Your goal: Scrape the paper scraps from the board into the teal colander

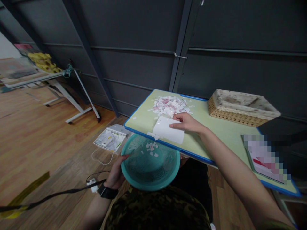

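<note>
My left hand [116, 174] grips the rim of a round teal strainer basket [134, 172], held just below the near edge of the green table [216, 127]. Several small paper scraps [151, 149] lie inside the basket. My right hand [187, 123] pinches a white card [168, 129] lying on the table at its near edge, with a few scraps at the card's left corner. A heap of white and pink paper scraps [170, 106] lies on the table just beyond the card.
A wicker basket with a cloth lining [241, 108] stands at the back right of the table. A blurred sheet [263, 156] lies at the right. On the wood floor are a white box [110, 138], cables [55, 193] and, further left, another table [35, 76].
</note>
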The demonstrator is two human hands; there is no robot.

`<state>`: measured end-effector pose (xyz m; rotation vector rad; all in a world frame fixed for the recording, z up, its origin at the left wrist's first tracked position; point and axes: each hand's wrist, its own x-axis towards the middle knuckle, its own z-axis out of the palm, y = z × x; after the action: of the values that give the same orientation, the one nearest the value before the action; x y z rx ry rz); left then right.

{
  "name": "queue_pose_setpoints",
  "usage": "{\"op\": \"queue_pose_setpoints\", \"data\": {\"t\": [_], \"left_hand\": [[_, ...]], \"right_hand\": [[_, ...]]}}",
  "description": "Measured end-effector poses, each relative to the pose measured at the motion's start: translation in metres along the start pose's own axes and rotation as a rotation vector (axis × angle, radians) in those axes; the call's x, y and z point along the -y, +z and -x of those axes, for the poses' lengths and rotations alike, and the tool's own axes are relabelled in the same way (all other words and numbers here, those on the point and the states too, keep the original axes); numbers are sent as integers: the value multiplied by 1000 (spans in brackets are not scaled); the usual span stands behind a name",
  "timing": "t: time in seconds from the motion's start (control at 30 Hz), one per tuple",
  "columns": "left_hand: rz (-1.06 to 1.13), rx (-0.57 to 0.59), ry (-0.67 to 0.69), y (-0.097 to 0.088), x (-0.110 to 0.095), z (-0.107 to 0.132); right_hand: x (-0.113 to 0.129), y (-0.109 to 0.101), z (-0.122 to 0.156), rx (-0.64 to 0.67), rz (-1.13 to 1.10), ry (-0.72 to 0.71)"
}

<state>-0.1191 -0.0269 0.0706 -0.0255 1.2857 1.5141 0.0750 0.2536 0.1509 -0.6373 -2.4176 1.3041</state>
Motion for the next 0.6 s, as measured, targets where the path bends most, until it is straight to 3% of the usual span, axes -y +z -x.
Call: {"op": "queue_pose_setpoints", "data": {"t": [0.4,0.47,0.6], "left_hand": [[11,-6,-16,-2,1,-2],[6,-3,-5,-2,1,-2],[-7,-1,21,0,0,-1]], "right_hand": [[9,10,1,169,-67,5],[10,11,1,128,-58,-3],[3,17,-4,-86,-69,-34]]}}
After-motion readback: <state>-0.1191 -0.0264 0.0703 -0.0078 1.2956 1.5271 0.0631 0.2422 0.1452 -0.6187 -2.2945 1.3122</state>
